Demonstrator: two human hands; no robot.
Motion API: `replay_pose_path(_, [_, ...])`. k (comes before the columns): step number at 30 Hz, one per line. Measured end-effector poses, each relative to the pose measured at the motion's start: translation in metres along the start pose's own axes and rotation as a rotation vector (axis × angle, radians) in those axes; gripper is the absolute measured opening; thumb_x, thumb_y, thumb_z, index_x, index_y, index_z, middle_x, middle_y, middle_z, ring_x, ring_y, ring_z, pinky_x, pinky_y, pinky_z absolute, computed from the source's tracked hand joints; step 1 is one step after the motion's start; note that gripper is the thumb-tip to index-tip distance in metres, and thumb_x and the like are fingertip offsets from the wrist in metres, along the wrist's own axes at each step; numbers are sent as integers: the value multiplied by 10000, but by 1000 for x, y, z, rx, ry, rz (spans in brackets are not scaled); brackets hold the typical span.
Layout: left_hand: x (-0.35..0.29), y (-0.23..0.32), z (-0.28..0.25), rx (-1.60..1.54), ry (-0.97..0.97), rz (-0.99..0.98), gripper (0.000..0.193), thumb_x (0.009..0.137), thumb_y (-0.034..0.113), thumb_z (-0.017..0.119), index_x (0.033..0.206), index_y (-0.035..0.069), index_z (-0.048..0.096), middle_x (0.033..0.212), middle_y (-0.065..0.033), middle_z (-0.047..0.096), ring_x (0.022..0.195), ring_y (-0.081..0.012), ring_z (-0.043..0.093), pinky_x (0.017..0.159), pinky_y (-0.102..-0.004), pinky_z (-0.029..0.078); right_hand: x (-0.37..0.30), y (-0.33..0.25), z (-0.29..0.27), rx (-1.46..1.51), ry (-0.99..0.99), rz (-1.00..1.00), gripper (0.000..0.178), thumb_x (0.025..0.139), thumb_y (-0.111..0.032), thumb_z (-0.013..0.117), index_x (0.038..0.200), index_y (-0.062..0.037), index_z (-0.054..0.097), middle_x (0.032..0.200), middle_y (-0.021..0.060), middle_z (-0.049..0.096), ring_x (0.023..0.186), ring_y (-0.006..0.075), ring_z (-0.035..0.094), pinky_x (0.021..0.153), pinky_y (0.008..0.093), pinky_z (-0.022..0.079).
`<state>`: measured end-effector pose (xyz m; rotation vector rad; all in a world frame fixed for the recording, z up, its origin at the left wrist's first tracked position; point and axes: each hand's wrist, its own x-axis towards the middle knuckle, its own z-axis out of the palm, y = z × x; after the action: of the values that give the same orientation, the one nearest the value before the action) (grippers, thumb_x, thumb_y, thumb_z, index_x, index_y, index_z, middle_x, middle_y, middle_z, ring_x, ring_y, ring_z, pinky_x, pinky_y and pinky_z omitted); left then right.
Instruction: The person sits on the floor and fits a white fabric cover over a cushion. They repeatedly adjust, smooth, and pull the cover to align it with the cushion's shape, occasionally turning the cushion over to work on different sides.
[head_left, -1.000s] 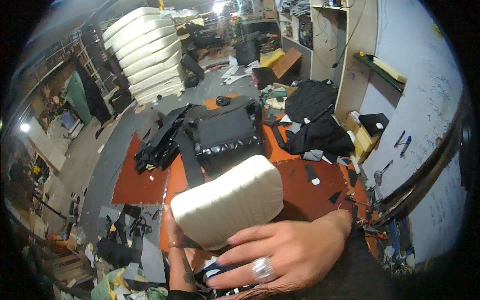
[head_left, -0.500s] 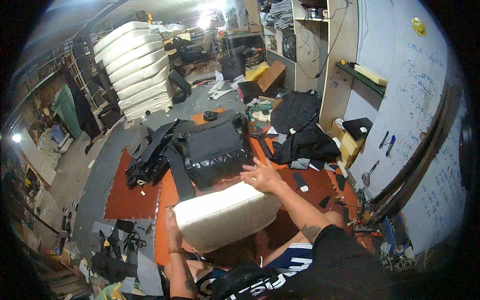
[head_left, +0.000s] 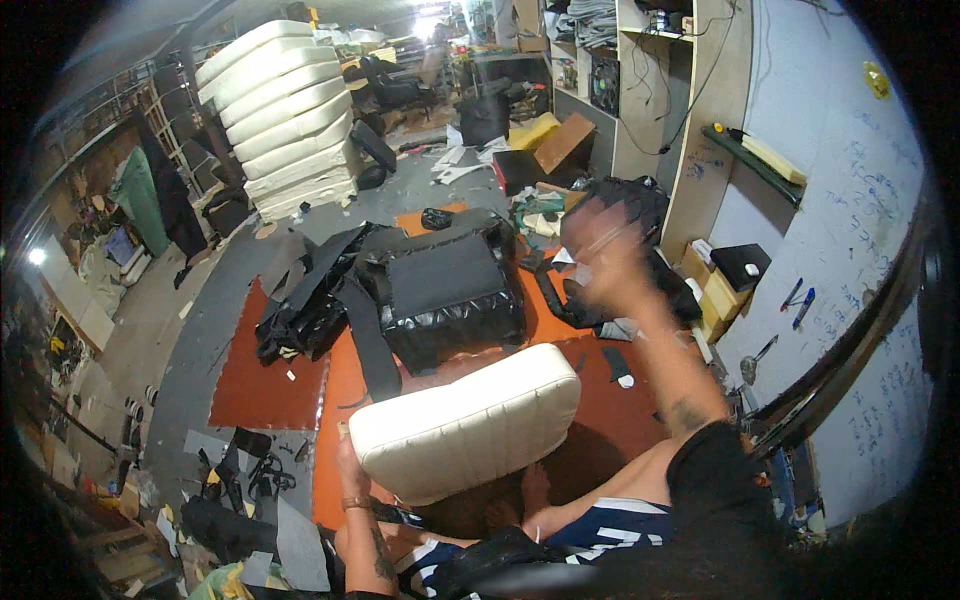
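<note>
One red-orange mat (head_left: 630,415) underfoot. White stack (head_left: 285,115), back left. Dark cloth (head_left: 680,300) heaped right; black seat (head_left: 445,285) mid-floor. White cushion (head_left: 470,420): directly before the person, nearer than the seat, tilted; contact with the mat unclear. Left hand (head_left: 352,468) at its left end, most fingers hidden; cannot tell whether they clamp. Right hand (head_left: 612,270) out toward the cloth, well off the cushion, motion-blurred; cannot tell if fingers are apart or together. Step in hand, my judgement: left steadies the cushion, right arm extended. Next move probably calls for a secure left hold while the right is away.
</note>
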<state>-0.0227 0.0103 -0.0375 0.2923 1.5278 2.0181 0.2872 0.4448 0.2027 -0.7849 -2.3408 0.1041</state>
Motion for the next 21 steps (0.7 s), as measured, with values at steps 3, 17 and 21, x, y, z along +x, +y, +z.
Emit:
replay_pose_path(3, [2,4,-6,-1,50,40,546,1156,432,358,1234,12,699,1118,-64,736,955,-164,699,840,-335,573,-117,-138,168,-108,-529,-437,900,1006,-748,462,1713,-299,132,1781,116,83,1613,396,125,1224,762,116])
replay_pose_path(17, [20,7,-6,140,161,-87,450,1112,347,442,1172,10,734,1044,-46,731,917,-157,673,796,-326,544,70,1,-46,-60,476,-276,455,1058,-273,535,1509,-217,536,1391,187,651,1148,407,683,912,501,580])
replay_pose_path(21, [22,2,-21,220,31,-1,486,1120,362,414,1221,-3,718,1087,-71,739,939,-182,693,805,-345,561,11,-99,62,-73,187,-308,535,1039,-315,580,1545,-182,469,1448,202,541,1265,404,588,997,547,511])
